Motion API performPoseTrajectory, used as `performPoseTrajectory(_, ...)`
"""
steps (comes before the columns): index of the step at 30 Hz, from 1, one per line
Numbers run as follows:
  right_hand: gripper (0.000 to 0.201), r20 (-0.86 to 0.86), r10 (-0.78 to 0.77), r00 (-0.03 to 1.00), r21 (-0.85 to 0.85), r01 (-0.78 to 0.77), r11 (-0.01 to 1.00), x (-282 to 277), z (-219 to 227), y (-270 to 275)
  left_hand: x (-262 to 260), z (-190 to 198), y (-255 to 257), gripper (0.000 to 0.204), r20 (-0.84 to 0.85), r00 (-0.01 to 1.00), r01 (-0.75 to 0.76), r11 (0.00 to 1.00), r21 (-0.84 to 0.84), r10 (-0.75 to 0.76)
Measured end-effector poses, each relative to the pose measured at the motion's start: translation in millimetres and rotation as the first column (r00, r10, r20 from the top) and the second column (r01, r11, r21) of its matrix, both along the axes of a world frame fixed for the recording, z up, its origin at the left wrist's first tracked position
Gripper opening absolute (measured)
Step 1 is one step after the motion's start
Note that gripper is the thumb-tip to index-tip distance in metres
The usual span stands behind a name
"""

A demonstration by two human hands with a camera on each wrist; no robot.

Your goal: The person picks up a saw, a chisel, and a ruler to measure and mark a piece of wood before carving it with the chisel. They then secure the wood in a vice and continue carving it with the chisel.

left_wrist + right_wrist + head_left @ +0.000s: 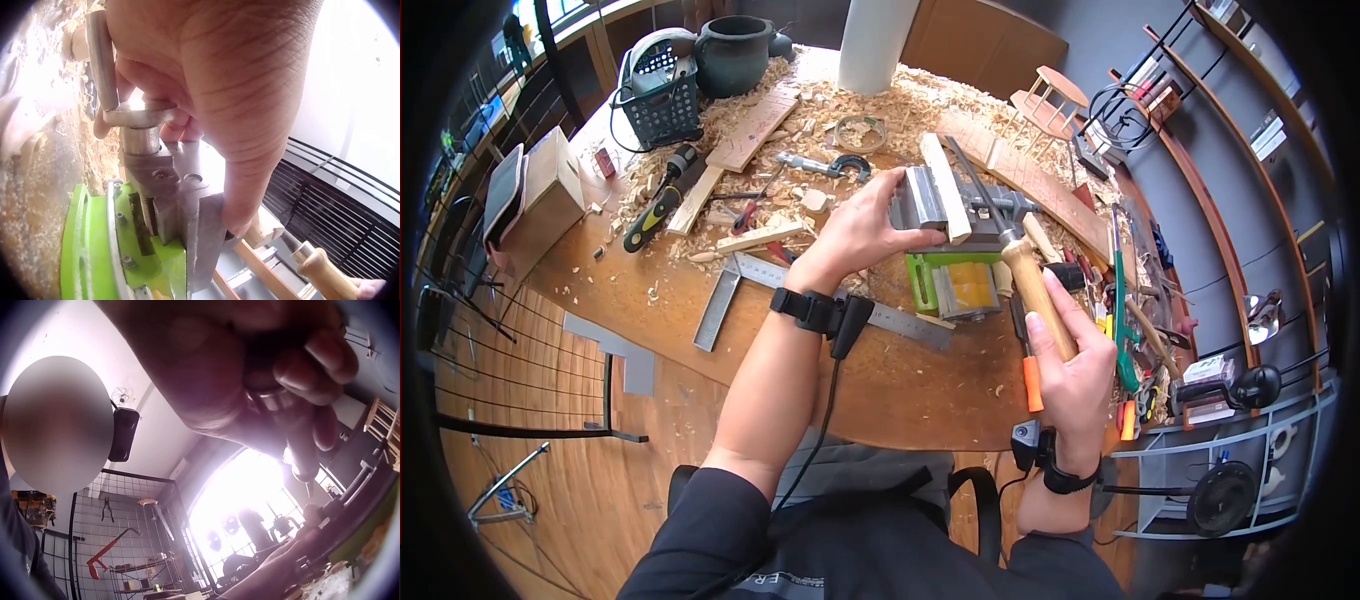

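Note:
My left hand [855, 225] grips the side of a metal bench vise [920, 198], thumb near its front and fingers round the back. Pale wood, a short strip [945, 190], stands up from the vise's jaws. In the left wrist view the thumb lies against the vise jaw, beside the strip's end [265, 230], and the vise handle [102, 59] is under the palm. My right hand [1080, 365] holds a file by its wooden handle [1037, 295]. The file's dark blade [978, 180] points forward, just right of the strip. The right wrist view is dim around the hand.
Wood shavings cover much of the bench. A steel square [870, 315] lies in front of the vise; screwdrivers and other hand tools crowd its right. Farther left are a micrometer [830, 165], a black-and-yellow power tool [662, 200], a basket [660, 110] and a dark pot [743, 58].

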State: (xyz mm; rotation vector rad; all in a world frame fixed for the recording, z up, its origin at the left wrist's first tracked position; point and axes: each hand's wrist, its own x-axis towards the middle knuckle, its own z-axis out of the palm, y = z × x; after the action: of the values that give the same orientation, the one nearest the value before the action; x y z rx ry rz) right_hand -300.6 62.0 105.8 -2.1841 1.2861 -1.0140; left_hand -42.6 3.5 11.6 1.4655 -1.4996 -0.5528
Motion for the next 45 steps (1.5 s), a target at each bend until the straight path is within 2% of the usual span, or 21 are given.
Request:
performPoseTrajectory(3, 0.04, -0.043, 0.055, 0.998, -0.031, -0.056, 0.998, -6.2, 0.0, -1.7, 0.6, -4.5, -3.1, 0.092, 0.016, 1.0, 0.007, 1.0, -0.016, -0.006)
performPoseTrajectory(10, 0.04, -0.057, 0.046, 0.997, -0.027, -0.048, 0.998, 0.2, -1.1, -6.2, -0.1, 0.8, -0.9, 0.092, 0.016, 1.0, 0.001, 1.0, 0.003, -0.001)
performPoseTrajectory(15, 0.04, -0.029, 0.05, 0.998, 0.051, -0.048, 0.998, 1.3, 4.8, -5.0, 0.6, -2.4, -1.8, 0.091, -0.004, 1.0, 0.0, 1.0, 0.007, 0.0)
performPoseTrajectory(21, 0.041, -0.069, 0.048, 0.996, 0.02, -0.047, 0.999, 3.8, 3.6, -9.2, 0.4, -2.6, -2.4, 0.09, -0.002, 1.0, 0.004, 1.0, 0.009, -0.004)
performPoseTrajectory(25, 0.041, -0.032, 0.065, 0.997, 0.042, -0.064, 0.997, 1.1, 4.8, -7.8, 0.1, -1.3, -1.0, 0.091, 0.008, 1.0, -0.003, 1.0, 0.011, 0.003)
performPoseTrajectory(27, 0.041, -0.101, 0.035, 0.994, 0.063, -0.029, 0.998, 5.5, 9.0, -11.8, 1.0, -4.7, -3.8, 0.092, 0.003, 1.0, 0.001, 1.0, 0.017, -0.001)
performPoseTrajectory(31, 0.04, -0.057, 0.06, 0.997, 0.009, -0.06, 0.998, 2.8, 0.0, -16.3, 2.0, -7.1, -3.9, 0.093, 0.01, 1.0, -0.004, 1.0, 0.0, 0.004)
performPoseTrajectory(34, 0.04, -0.04, 0.064, 0.997, 0.044, -0.062, 0.997, 3.6, 1.8, -17.7, 0.9, -3.2, -3.0, 0.092, 0.017, 1.0, -0.009, 1.0, -0.001, 0.009)
performPoseTrajectory(37, 0.04, -0.064, 0.062, 0.996, 0.012, -0.061, 0.998, 8.9, 3.3, -22.5, -0.7, -2.6, -2.3, 0.091, 0.011, 1.0, -0.006, 0.999, 0.039, 0.005)
performPoseTrajectory(39, 0.041, -0.06, 0.085, 0.995, -0.001, -0.085, 0.996, 6.0, -0.3, -23.4, 1.3, -5.8, -3.8, 0.099, 0.017, 1.0, -0.006, 1.0, -0.016, 0.006)
performPoseTrajectory(42, 0.041, -0.043, 0.061, 0.997, -0.011, -0.061, 0.998, 7.4, -4.4, -26.2, 1.7, -5.9, -3.0, 0.099, 0.028, 0.999, -0.016, 1.0, -0.01, 0.016)
performPoseTrajectory(45, 0.042, -0.111, 0.049, 0.993, -0.043, -0.054, 0.998, 15.7, -0.3, -40.1, 1.1, -9.8, -6.7, 0.1, 0.028, 1.0, -0.008, 1.0, -0.022, 0.009)
